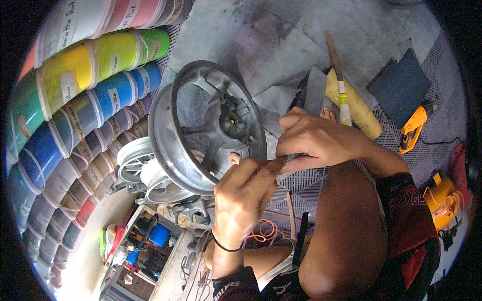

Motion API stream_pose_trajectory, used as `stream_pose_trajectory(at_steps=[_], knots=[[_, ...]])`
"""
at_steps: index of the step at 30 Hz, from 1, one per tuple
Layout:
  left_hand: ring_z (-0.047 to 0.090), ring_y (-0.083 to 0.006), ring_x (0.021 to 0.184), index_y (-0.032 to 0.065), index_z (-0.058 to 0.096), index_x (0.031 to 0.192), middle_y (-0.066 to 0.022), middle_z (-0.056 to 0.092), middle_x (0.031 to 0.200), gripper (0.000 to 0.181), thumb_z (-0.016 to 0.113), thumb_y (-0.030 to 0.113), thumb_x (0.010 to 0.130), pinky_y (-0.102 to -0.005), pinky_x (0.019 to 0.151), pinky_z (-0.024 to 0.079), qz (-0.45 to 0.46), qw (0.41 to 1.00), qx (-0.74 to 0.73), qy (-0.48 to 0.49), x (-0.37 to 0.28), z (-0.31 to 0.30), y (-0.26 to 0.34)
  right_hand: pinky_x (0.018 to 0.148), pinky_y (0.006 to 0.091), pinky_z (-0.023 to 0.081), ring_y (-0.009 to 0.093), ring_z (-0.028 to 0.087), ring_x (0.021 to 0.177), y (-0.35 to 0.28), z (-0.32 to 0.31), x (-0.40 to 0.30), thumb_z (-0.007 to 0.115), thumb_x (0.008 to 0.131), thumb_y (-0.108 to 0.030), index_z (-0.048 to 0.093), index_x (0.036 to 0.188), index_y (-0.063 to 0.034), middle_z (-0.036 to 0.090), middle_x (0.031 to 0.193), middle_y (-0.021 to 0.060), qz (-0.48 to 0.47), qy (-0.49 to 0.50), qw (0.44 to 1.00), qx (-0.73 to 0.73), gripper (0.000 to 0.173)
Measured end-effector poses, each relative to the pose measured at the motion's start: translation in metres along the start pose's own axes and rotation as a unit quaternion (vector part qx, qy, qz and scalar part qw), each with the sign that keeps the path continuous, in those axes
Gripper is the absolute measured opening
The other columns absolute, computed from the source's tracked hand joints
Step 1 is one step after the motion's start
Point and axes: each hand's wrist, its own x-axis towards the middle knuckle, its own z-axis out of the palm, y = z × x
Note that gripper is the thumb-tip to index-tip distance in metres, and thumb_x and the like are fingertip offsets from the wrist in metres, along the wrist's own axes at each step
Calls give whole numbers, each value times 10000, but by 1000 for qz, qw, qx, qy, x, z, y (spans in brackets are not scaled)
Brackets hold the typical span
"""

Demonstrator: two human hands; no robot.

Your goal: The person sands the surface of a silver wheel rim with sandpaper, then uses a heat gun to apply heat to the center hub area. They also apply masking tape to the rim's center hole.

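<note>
My left hand (244,192), with a thin black band at its wrist, meets my right hand (318,141) above my lap. Pinched in my right fingers is a small dark grey piece (295,156), perhaps abrasive paper; its exact kind is unclear. My left fingertips close at its near end, and my fingers hide most of it. Just beyond my hands a grey spoked motorcycle wheel rim (174,124) stands tilted, its hub (235,122) facing me. My left knuckles overlap its lower edge in the view; contact cannot be told.
Stacked lidded tubs of coloured powder (116,96) line the left side. Paler wheel rims (133,160) lie behind the grey one. To the right are a yellow paper roll (363,109), a wooden stick (333,56), a dark sheet (401,86) and a yellow heat gun (414,126). An orange hose (265,229) coils below.
</note>
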Motion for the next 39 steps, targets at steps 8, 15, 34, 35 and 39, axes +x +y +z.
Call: stream_pose_trajectory(at_steps=[8, 15, 34, 35, 39], knots=[[645, -242, 647, 5, 648, 850, -110, 656, 777, 82, 709, 29, 800, -326, 563, 497, -32, 990, -68, 123, -10, 17, -10, 841, 429, 433, 287, 597, 925, 5, 3, 5, 740, 775, -267, 624, 931, -27, 623, 921, 92, -70, 45, 996, 34, 309], [470, -287, 455, -10, 540, 704, -140, 506, 582, 249, 619, 119, 901, -374, 442, 356, -88, 972, -55, 212, -11, 35, -24, 733, 390, 486, 299, 618, 817, -15, 10, 14, 726, 814, -196, 626, 1030, -39, 628, 906, 97, -62, 142, 987, 36, 286], [567, -196, 1036, 16, 515, 1198, -117, 589, 1159, 409, 429, 373, 1019, -316, 877, 421, -203, 865, -57, 455, -49, -25, -124, 636, 389, 507, 297, 637, 749, 106, 54, 97, 669, 837, -80, 646, 944, 7, 619, 850, 124, 8, 281, 956, -87, 140], [566, -205, 1049, 14, 508, 1210, -122, 585, 1171, 408, 428, 366, 1020, -335, 912, 412, -199, 861, -78, 461, -48, -21, -127, 640, 386, 509, 295, 640, 752, 106, 55, 97, 670, 837, -81, 647, 942, 7, 623, 856, 123, 16, 277, 956, -96, 139], [524, -234, 1144, -6, 464, 1269, -146, 552, 1243, 423, 432, 337, 1023, -392, 1041, 360, -182, 866, -90, 457, -47, -6, -140, 660, 377, 509, 291, 644, 771, 108, 61, 101, 668, 844, -95, 649, 946, 4, 630, 868, 123, 9, 287, 955, -78, 143]])
